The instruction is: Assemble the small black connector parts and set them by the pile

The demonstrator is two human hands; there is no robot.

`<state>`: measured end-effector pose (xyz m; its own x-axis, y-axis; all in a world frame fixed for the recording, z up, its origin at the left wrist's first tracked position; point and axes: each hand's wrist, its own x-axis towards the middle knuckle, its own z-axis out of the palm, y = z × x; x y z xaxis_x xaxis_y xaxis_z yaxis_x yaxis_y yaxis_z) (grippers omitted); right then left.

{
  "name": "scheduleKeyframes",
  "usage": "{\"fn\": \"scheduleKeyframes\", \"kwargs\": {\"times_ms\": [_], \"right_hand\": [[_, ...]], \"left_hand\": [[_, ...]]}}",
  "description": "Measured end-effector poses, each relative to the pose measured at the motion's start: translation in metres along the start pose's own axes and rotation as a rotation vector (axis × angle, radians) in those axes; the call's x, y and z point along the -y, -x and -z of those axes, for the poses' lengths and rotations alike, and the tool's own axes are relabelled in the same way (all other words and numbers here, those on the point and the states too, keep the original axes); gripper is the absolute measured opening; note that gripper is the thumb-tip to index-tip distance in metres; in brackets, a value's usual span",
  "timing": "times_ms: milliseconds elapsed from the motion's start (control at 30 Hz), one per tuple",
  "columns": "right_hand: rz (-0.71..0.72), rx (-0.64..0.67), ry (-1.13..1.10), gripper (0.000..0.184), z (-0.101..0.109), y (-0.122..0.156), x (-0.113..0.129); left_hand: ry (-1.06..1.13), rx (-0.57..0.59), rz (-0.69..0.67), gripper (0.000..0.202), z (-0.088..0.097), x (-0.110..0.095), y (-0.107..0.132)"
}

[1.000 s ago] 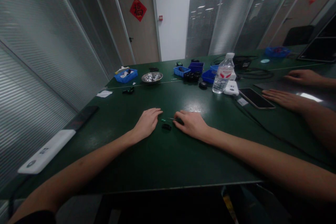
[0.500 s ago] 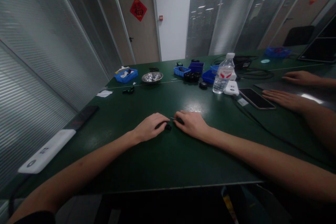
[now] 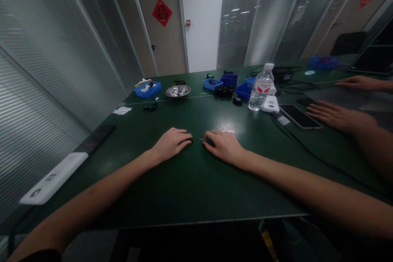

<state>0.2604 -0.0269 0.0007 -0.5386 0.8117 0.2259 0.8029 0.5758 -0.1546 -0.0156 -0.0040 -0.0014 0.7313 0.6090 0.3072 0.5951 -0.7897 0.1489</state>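
My right hand [image 3: 224,144] rests on the green table with its fingers wrapped round a small screwdriver [image 3: 210,142]. The tool has a black handle, and its thin metal shaft points left. Facing it across a narrow gap, my left hand [image 3: 170,144] has thumb and fingers closed on a small black part [image 3: 189,141]. Most of that part is covered by the fingers, so its exact kind does not show. The screwdriver tip and the black part are apart.
Behind the hands stand a metal bowl [image 3: 178,91], a blue basket [image 3: 147,89] and a water bottle [image 3: 260,88]. A dark part [image 3: 150,107] lies left. On the right are a phone [image 3: 300,116], a cable and another person's hands [image 3: 340,116]. A white power bank [image 3: 55,178] lies left.
My left hand has drawn slightly left and away from the screwdriver tip, taking the black part with it. My right hand has hardly moved. The other person's hands have shifted slightly.
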Motion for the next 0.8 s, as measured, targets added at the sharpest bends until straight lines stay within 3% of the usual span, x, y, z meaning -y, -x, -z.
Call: {"fn": "scheduleKeyframes", "kwargs": {"times_ms": [167, 300, 400, 633, 800], "right_hand": [[-0.004, 0.01, -0.012, 0.026, 0.005, 0.001, 0.002], [-0.004, 0.02, -0.04, 0.027, 0.008, 0.001, 0.003], [-0.002, 0.024, -0.056, 0.027, 0.008, 0.001, 0.003], [0.008, 0.017, -0.043, 0.027, 0.005, 0.001, 0.001], [0.006, 0.016, -0.026, 0.027, 0.004, 0.0, 0.0]], "left_hand": [[-0.094, -0.014, 0.231, 0.037, 0.006, 0.069, 0.011], [-0.215, -0.037, 0.522, 0.037, 0.019, 0.127, 0.031], [-0.326, -0.053, 0.773, 0.041, 0.033, 0.157, 0.053], [-0.475, -0.088, 1.035, 0.049, 0.051, 0.196, 0.093], [-0.475, -0.105, 1.06, 0.052, 0.049, 0.206, 0.097]]}}
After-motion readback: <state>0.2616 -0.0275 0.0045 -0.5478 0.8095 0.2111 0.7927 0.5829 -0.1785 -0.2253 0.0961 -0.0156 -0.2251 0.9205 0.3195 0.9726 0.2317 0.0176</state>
